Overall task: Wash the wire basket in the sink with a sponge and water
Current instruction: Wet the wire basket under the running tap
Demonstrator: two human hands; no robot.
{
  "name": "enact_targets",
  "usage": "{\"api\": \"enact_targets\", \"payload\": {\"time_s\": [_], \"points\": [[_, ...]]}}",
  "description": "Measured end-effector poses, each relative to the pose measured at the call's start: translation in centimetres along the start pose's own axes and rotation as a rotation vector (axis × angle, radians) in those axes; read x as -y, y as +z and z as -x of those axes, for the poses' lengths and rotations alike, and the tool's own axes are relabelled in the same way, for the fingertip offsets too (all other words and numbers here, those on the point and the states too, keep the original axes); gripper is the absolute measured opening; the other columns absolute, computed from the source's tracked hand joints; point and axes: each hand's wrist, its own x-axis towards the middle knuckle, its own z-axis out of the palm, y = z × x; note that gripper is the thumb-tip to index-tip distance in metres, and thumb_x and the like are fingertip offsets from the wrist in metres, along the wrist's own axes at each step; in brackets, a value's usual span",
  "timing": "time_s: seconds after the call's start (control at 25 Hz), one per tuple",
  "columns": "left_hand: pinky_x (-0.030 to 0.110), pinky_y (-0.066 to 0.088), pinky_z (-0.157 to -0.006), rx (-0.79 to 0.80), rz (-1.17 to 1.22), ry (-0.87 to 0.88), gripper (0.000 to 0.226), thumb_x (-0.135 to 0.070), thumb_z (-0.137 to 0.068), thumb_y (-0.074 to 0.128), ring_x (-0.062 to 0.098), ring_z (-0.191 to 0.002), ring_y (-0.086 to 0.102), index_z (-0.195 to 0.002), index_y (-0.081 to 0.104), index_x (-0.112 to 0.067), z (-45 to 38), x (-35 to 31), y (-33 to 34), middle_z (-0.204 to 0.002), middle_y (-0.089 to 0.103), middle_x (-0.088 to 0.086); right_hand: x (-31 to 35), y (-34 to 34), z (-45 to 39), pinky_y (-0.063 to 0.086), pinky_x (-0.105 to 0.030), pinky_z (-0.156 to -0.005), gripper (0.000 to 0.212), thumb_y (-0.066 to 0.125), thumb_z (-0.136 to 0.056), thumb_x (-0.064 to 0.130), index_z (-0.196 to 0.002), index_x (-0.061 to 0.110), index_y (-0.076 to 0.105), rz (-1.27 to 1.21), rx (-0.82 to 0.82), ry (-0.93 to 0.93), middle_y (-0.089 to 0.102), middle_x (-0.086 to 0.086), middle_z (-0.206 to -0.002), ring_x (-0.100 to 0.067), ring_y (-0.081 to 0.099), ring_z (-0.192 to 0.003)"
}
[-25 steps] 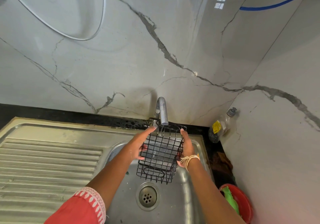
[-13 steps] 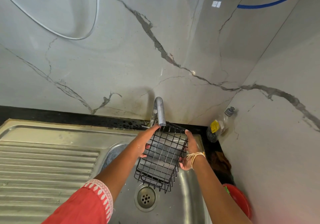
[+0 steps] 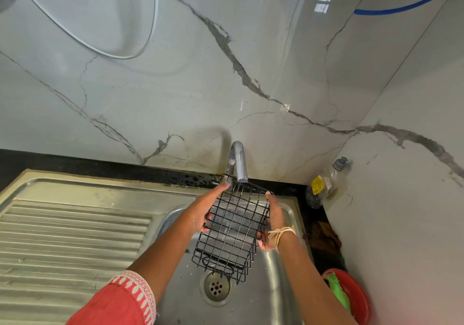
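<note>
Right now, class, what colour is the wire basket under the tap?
Black, shown best in the head view: the wire basket.

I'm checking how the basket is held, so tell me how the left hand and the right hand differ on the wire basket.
The left hand grips the wire basket on its left side, the right hand on its right. The left hand reaches up to the rim by the tap; the right hand's tip stops lower on the rim. The right wrist wears a tied cord; the left wrist is bare. Both hold the basket above the sink.
</note>
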Motion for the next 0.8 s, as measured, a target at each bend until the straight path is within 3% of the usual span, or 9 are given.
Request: {"api": "enact_targets", "payload": {"time_s": [0.08,0.28,0.36,0.44,0.6,0.72,0.8], "points": [[0.047,0.042,-0.089,-0.001,0.048,-0.012,0.105,-0.08,-0.057,0.067,0.025,-0.109,0.048,-0.142,0.036,-0.029,-0.2,0.4,-0.1,-0.133,0.037,0.006,0.0,0.0,0.2,0.047,-0.03,-0.073,0.101,0.059,-0.058,0.085,-0.132,0.017,0.049,0.004,0.008,-0.063,0.052,-0.009,-0.113,-0.018,0.048,-0.071],[0.05,0.041,-0.091,-0.035,0.243,-0.076,0.097,-0.07,-0.06,0.072,0.028,-0.1,0.049,-0.137,0.04,-0.021,-0.4,1.7,-1.3,-0.132,0.04,0.009,1.5,1.1,0.6,0.045,-0.04,-0.09,0.094,0.055,-0.072,0.078,-0.142,0.016,0.041,0.171,0.037,-0.253,0.045,-0.006,-0.121,-0.022,0.043,-0.094],[0.052,0.041,-0.091,-0.046,0.293,-0.081,0.097,-0.072,-0.056,0.074,0.029,-0.105,0.048,-0.132,0.041,-0.022,-0.4,1.8,-2.1,-0.134,0.041,0.007,2.0,1.8,0.5,0.047,-0.034,-0.077,0.091,0.055,-0.072,0.078,-0.139,0.018,0.044,0.195,0.049,-0.226,0.049,-0.01,-0.13,-0.021,0.048,-0.089],[0.053,0.041,-0.094,-0.053,0.312,-0.079,0.092,-0.073,-0.053,0.076,0.03,-0.109,0.047,-0.123,0.042,-0.023,-0.5,1.6,-2.6,-0.129,0.042,0.006,2.0,2.2,0.3,0.045,-0.025,-0.06,0.09,0.056,-0.067,0.079,-0.134,0.019,0.048,0.195,0.056,-0.18,0.053,-0.01,-0.123,-0.019,0.052,-0.074],[0.053,0.04,-0.099,-0.059,0.286,-0.086,0.088,-0.071,-0.054,0.075,0.029,-0.109,0.048,-0.118,0.046,-0.018,-1.0,1.1,-2.4,-0.123,0.044,0.011,1.4,2.2,-0.9,0.043,-0.028,-0.057,0.086,0.059,-0.066,0.074,-0.133,0.021,0.048,0.085,0.056,-0.242,0.051,-0.006,-0.131,-0.019,0.051,-0.078],[0.054,0.04,-0.097,-0.018,0.3,-0.1,0.09,-0.066,-0.055,0.074,0.032,-0.11,0.048,-0.123,0.045,-0.015,-1.5,1.2,-2.2,-0.126,0.044,0.015,1.1,1.9,-1.1,0.046,-0.03,-0.055,0.087,0.058,-0.06,0.077,-0.123,0.017,0.056,0.131,0.029,-0.33,0.064,-0.017,-0.112,-0.027,0.06,-0.072],[0.054,0.041,-0.092,0.012,0.366,-0.142,0.087,-0.06,-0.057,0.071,0.035,-0.109,0.049,-0.126,0.043,-0.013,-1.8,1.5,-2.3,-0.128,0.044,0.018,1.1,1.9,-0.8,0.044,-0.031,-0.056,0.078,0.056,-0.07,0.074,-0.113,0.01,0.06,0.243,0.004,-0.454,0.065,-0.018,-0.088,-0.031,0.061,-0.068]]}}
